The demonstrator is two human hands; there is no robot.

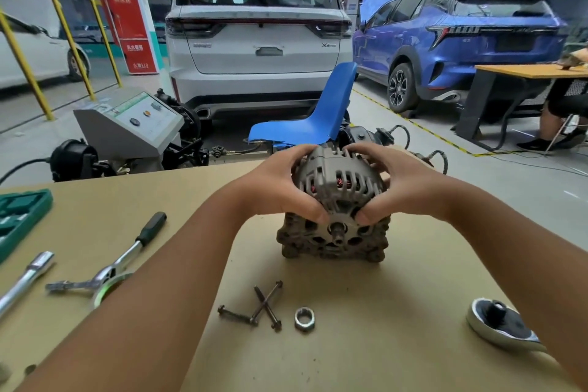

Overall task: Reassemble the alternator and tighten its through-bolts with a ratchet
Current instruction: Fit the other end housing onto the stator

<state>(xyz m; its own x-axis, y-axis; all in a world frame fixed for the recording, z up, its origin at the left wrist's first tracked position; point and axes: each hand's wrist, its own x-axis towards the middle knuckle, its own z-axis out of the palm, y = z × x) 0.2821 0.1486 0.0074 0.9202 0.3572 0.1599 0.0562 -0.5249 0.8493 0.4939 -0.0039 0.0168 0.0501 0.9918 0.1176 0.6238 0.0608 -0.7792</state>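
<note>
The grey alternator housing (pixel 337 181) sits tilted on the darker, rusty end frame (pixel 331 243), with its shaft pointing toward me. My left hand (pixel 280 188) grips the housing's left side, thumb near the shaft. My right hand (pixel 397 184) grips its right side the same way. Three rusty through-bolts (pixel 264 305) lie crossed on the table in front, beside a steel nut (pixel 304 319). A ratchet with a dark handle (pixel 127 258) lies to the left, partly under my left forearm. A second ratchet head (pixel 502 328) lies at the right.
A green socket case (pixel 19 216) sits at the table's left edge, with a chrome extension bar (pixel 28 277) near it. Behind the table stand a blue chair (pixel 318 114), a grey machine (pixel 133 127), parked cars, and a seated person (pixel 566 105) at another table.
</note>
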